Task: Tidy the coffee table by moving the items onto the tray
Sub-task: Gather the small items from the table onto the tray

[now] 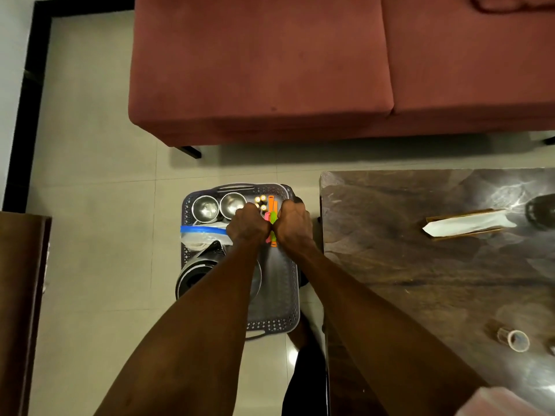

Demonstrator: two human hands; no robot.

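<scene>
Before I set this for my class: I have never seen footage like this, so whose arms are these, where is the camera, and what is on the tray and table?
There is one picture, from a camera worn on a person's head, looking down at their own bare arms. The left hand and right hand meet over a grey tray, curled around coloured sticks; exactly what these are is unclear. The tray also holds two steel bowls, small batteries and a blue-zipped plastic bag. On the dark coffee table lie a paper packet and a tape roll.
</scene>
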